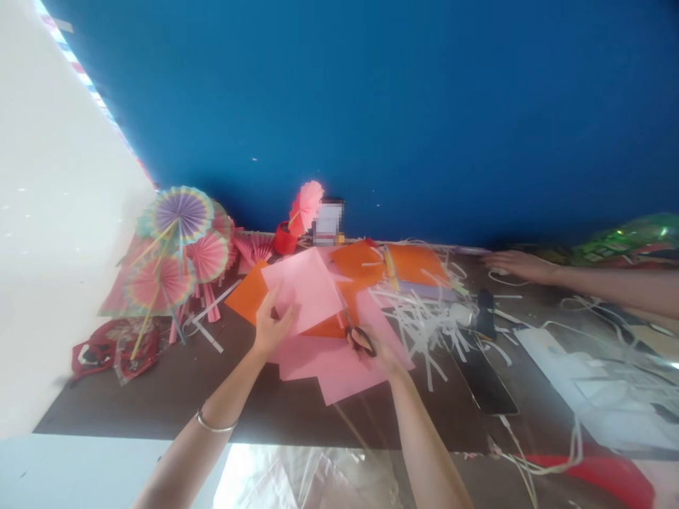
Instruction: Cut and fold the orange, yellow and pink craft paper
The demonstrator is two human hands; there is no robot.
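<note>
My left hand (273, 319) grips a pink sheet of paper (308, 286) by its lower left side, thumb on top and fingers partly hidden. In my right hand (379, 353) is a pair of scissors (361, 339) with dark handles. Its blades point up and left, at the right edge of the held sheet; whether they touch the paper I cannot tell. Beneath both hands lie more pink sheets (339, 371) and an orange sheet (247, 297), overlapping on the dark table (212, 396).
Several folded paper fans (183, 215) stand at the left. White paper strips (424, 332) are scattered right of the sheets, near a phone (485, 378) with a cable. Another person's hand (512, 265) reaches in from the right. A blue wall (371, 106) rises behind.
</note>
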